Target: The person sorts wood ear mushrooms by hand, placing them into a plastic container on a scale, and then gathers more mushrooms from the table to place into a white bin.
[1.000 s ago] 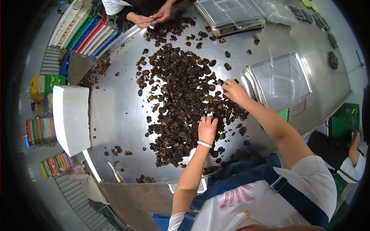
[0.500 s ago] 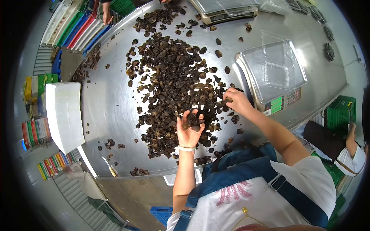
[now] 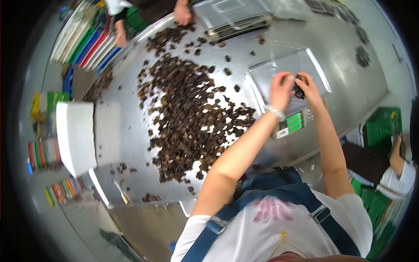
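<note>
Both hands are together over a clear plastic container (image 3: 316, 70) on a scale (image 3: 283, 132) with a green display. My left hand (image 3: 281, 91), a white band at its wrist, has its fingers curled beside the dark pieces; what it grips is hidden. My right hand (image 3: 309, 91) is closed round several dark, wrinkled pieces (image 3: 299, 91), which look like dried fungus. To the left, a large heap of the same dark pieces (image 3: 179, 109) spreads over the metal table (image 3: 118, 144).
Across the table, a co-worker's hand (image 3: 182, 15) touches a small pile, with another hand (image 3: 121, 37) near the edge. A second scale (image 3: 238, 24) stands at the back. A white foam box (image 3: 76, 135) and a small knife (image 3: 122, 193) lie left.
Both hands have moved right from the heap to the container, my left hand travelling farthest. The co-worker's hands have come further into view. The camera view has shifted slightly.
</note>
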A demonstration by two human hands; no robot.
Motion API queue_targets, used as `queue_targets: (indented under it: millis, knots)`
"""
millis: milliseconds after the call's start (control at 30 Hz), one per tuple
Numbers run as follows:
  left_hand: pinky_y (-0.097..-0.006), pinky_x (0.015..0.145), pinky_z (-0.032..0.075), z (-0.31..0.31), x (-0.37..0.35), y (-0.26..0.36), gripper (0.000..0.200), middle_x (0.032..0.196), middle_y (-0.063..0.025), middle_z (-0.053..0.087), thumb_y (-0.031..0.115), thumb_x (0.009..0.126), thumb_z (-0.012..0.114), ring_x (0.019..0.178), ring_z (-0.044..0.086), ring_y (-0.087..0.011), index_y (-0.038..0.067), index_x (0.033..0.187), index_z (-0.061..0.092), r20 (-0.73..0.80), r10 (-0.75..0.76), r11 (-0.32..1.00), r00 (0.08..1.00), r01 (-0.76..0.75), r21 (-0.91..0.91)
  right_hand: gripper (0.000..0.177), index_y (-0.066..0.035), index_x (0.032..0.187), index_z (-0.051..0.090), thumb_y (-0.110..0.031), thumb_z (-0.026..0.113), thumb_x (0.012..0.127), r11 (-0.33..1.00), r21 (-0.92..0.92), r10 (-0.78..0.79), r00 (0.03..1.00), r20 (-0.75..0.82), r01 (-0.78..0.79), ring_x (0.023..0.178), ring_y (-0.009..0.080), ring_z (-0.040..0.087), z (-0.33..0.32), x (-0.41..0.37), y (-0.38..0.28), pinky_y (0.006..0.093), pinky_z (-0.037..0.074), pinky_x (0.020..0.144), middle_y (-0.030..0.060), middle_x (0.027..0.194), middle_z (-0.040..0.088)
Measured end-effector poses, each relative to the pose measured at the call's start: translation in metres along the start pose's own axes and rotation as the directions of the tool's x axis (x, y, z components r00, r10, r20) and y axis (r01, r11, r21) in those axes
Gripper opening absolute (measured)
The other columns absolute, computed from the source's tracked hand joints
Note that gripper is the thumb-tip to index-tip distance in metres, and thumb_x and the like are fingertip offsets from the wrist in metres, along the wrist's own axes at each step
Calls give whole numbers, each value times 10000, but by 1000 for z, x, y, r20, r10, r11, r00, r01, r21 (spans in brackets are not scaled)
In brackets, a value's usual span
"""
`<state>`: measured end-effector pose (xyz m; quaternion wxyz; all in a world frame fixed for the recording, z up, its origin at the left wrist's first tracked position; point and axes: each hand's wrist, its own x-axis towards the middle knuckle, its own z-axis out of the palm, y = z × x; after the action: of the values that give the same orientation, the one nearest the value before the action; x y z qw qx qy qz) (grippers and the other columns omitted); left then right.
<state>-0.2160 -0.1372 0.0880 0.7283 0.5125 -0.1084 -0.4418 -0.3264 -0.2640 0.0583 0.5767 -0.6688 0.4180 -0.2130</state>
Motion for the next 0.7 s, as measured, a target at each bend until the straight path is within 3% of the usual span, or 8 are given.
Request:
queue_targets:
  millis: [67, 133, 233, 300, 400, 533, 600, 700]
  knots:
    - [-441, 989, 459, 13, 26, -55, 313, 1252, -164, 562, 170, 923, 623, 1133, 556, -342, 64, 1216, 599, -18, 419, 637, 908, -280, 719, 473, -27, 1307, 535, -23, 662, 851, 990, -87, -106, 988, 109, 115, 1156, 255, 582, -6, 2, 19, 368, 444, 1010, 117, 1231, 617]
    - [-471, 1111, 339, 21, 10, -48, 407, 1377, -220, 475, 119, 878, 645, 1252, 463, -417, 38, 1268, 562, -13, 285, 650, 959, -183, 737, 600, -44, 1418, 434, 39, 597, 846, 845, -422, -234, 937, 261, 328, 1299, 352, 488, -19, -1, 27, 423, 378, 1101, 187, 1396, 514]
    - [-439, 1109, 358, -5, -31, -25, 473, 1482, -223, 378, 72, 863, 674, 1298, 437, -430, 51, 1309, 518, 134, 431, 695, 892, -423, 581, 604, -44, 1408, 451, 91, 530, 824, 514, -745, -393, 889, 236, 425, 1336, 429, 391, -10, -36, -7, 479, 356, 1103, 217, 1451, 426]
    - [-428, 1084, 394, -48, -70, 7, 449, 1479, -212, 391, 75, 869, 674, 1299, 446, -413, 68, 1298, 540, 104, 374, 742, 921, -365, 562, 576, -33, 1386, 473, 91, 524, 826, 472, -728, -492, 834, 251, 498, 1307, 420, 424, 9, -60, -36, 479, 365, 1091, 220, 1416, 458]
    - [-454, 1050, 405, -160, -117, 5, 454, 1405, -197, 481, 79, 829, 714, 1280, 466, -395, 75, 1265, 585, -136, 595, 412, 792, -154, 898, 464, 5, 1249, 571, 65, 511, 792, 422, -532, -645, 656, 392, 734, 1206, 407, 510, 52, -85, -34, 463, 386, 1076, 212, 1281, 564]
    - [-536, 1114, 297, -309, -198, -23, 524, 1446, -198, 446, 275, 833, 739, 1333, 387, -434, 103, 1303, 583, -450, 659, 213, 602, 424, 880, 378, -8, 1174, 629, -53, 575, 803, 524, -236, -334, 452, 827, 819, 1245, 348, 499, 156, -149, -28, 452, 405, 1061, 173, 1259, 581]
    - [-573, 1120, 256, -336, -224, -36, 539, 1494, -176, 402, 365, 840, 734, 1360, 346, -444, 149, 1312, 589, -488, 608, 119, 626, 535, 836, 399, -60, 1234, 616, -77, 625, 836, 450, -66, -380, 258, 888, 891, 1299, 326, 453, 210, -166, -7, 458, 391, 1072, 135, 1356, 527]
    - [-546, 1099, 273, -326, -246, -58, 518, 1475, -147, 424, 376, 837, 732, 1346, 364, -418, 162, 1289, 596, -372, 513, 23, 774, 421, 907, 542, -83, 1314, 566, -163, 728, 802, 387, -8, -403, 177, 898, 922, 1349, 336, 406, 290, -168, 9, 498, 325, 1123, 136, 1415, 486]
